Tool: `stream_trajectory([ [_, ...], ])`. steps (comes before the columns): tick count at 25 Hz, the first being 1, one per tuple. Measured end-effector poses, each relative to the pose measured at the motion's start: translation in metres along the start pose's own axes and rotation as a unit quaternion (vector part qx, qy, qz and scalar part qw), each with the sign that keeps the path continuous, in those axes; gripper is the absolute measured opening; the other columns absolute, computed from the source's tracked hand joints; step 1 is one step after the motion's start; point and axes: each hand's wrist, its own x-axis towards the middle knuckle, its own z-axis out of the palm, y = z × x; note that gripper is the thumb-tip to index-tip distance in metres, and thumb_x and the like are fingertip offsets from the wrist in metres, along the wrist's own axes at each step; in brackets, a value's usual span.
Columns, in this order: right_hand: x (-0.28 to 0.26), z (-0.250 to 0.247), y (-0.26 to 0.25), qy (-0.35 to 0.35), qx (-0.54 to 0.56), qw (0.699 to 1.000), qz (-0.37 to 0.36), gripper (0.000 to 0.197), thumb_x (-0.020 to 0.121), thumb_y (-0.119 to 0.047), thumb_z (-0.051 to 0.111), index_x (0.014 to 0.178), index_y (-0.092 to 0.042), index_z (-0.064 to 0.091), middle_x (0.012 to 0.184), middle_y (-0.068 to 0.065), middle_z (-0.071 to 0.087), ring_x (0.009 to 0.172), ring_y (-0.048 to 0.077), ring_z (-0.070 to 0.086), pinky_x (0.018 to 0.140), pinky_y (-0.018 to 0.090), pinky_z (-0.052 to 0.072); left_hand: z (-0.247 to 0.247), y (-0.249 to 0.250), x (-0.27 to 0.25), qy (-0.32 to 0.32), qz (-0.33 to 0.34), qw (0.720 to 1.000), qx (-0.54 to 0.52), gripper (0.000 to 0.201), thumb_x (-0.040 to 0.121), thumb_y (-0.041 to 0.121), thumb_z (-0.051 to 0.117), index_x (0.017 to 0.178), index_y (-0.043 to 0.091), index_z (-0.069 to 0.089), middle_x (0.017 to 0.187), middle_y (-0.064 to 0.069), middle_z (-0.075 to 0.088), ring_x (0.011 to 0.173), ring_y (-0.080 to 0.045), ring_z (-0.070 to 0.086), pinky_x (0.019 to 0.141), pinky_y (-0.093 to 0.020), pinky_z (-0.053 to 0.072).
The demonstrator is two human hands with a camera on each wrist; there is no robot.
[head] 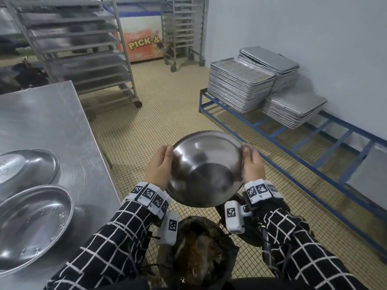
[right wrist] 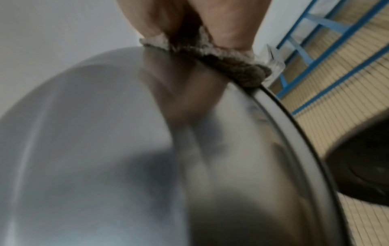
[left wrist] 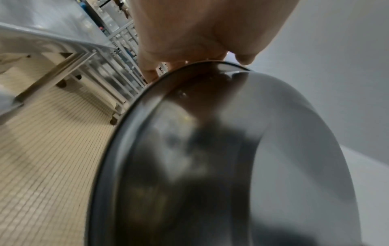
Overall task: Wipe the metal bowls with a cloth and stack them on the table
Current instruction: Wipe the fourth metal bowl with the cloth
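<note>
I hold a round metal bowl (head: 206, 168) in the air above the tiled floor, tilted, with its outer side and flat base towards me. My left hand (head: 160, 164) grips its left rim, the fingers (left wrist: 189, 41) curled over the edge of the bowl (left wrist: 231, 149). My right hand (head: 251, 164) grips the right rim through a grey-brown cloth (right wrist: 212, 56), which it pinches against the edge of the bowl (right wrist: 126, 149). On the steel table (head: 52, 122) at the left lie a metal bowl (head: 41, 166) and a shallow perforated metal dish (head: 35, 225).
Below my hands stands a dark bin (head: 199, 252) with brownish contents. Stacks of metal trays (head: 240, 88) sit on a blue frame (head: 293, 139) along the right wall. Wheeled tray racks (head: 83, 51) and a chest freezer (head: 142, 40) stand behind the table.
</note>
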Motion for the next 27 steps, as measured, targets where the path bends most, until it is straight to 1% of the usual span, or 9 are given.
stream_trajectory([
  [3,0.006,-0.001,-0.023,-0.121,-0.161,0.971,-0.132,0.023,0.101,-0.032,0.039,0.112,-0.023,0.057,0.091,-0.012,0.057,0.081,0.007,0.054,0.059,0.009,0.039,0.005,0.013,-0.001,-0.09,0.036,0.994,0.045,0.027,0.099,0.037,0.04,0.113,0.024,0.059,0.099,0.007,0.065,0.093,-0.01,0.06,0.082,-0.024,0.047],
  [6,0.007,0.017,-0.031,-0.164,-0.271,0.905,-0.283,0.024,0.098,-0.032,0.044,0.109,-0.019,0.061,0.102,-0.007,0.063,0.092,0.01,0.056,0.081,0.022,0.045,0.015,0.024,-0.004,-0.126,0.054,0.986,0.098,0.025,0.099,0.038,0.04,0.101,0.025,0.061,0.089,0.007,0.064,0.085,-0.011,0.058,0.075,-0.021,0.045],
  [10,-0.01,0.035,-0.02,-0.035,-0.291,0.89,-0.348,0.037,0.097,-0.035,0.034,0.115,-0.012,0.057,0.114,0.003,0.059,0.106,0.02,0.052,0.095,0.043,0.044,0.019,0.026,-0.002,-0.026,0.073,0.989,0.128,0.029,0.099,0.04,0.038,0.088,0.024,0.059,0.075,0.005,0.06,0.072,-0.014,0.055,0.069,-0.028,0.044],
  [13,-0.041,0.05,-0.012,0.052,-0.29,0.857,-0.423,0.037,0.097,-0.034,0.034,0.118,-0.015,0.058,0.125,0.002,0.055,0.12,0.021,0.046,0.105,0.044,0.034,0.018,0.024,0.001,0.007,0.04,0.998,0.049,0.03,0.099,0.039,0.038,0.085,0.024,0.059,0.075,0.004,0.062,0.072,-0.015,0.058,0.068,-0.027,0.047],
  [15,-0.052,0.056,-0.005,0.062,-0.306,0.858,-0.408,0.039,0.096,-0.035,0.035,0.124,-0.019,0.058,0.13,0.0,0.055,0.126,0.022,0.043,0.109,0.046,0.029,0.017,0.024,0.001,0.012,0.016,1.0,-0.012,0.031,0.098,0.041,0.039,0.082,0.025,0.061,0.078,0.0,0.066,0.074,-0.018,0.062,0.07,-0.03,0.05],
  [19,-0.035,0.042,0.014,0.094,-0.104,0.968,-0.209,0.038,0.1,-0.033,0.034,0.126,-0.015,0.054,0.133,-0.001,0.05,0.121,0.017,0.048,0.102,0.041,0.043,0.013,0.014,-0.001,0.026,-0.008,0.999,-0.018,0.033,0.098,0.043,0.038,0.081,0.026,0.061,0.079,-0.001,0.065,0.075,-0.016,0.059,0.069,-0.026,0.046],
  [23,-0.023,0.027,0.037,0.088,-0.058,0.994,-0.023,0.034,0.101,-0.026,0.037,0.111,-0.002,0.06,0.109,0.008,0.057,0.101,0.021,0.056,0.09,0.038,0.048,0.008,0.004,0.002,0.064,-0.059,0.994,-0.06,0.044,0.098,0.044,0.037,0.08,0.013,0.062,0.076,-0.006,0.06,0.072,-0.02,0.055,0.067,-0.027,0.044],
  [25,-0.022,0.027,0.033,0.094,-0.066,0.992,-0.05,0.032,0.1,-0.026,0.04,0.109,-0.004,0.061,0.107,0.007,0.06,0.099,0.02,0.058,0.091,0.038,0.049,0.009,0.003,0.002,0.07,-0.063,0.993,-0.068,0.044,0.099,0.043,0.037,0.075,0.015,0.059,0.071,-0.002,0.057,0.067,-0.017,0.052,0.063,-0.027,0.041],
  [27,-0.025,0.033,0.014,0.085,-0.046,0.984,-0.146,0.03,0.099,-0.025,0.043,0.116,-0.009,0.061,0.117,0.003,0.061,0.108,0.014,0.057,0.094,0.026,0.047,0.01,0.006,0.001,0.065,-0.061,0.994,-0.063,0.042,0.099,0.044,0.036,0.071,0.019,0.056,0.069,0.002,0.054,0.065,-0.016,0.05,0.066,-0.029,0.04],
])
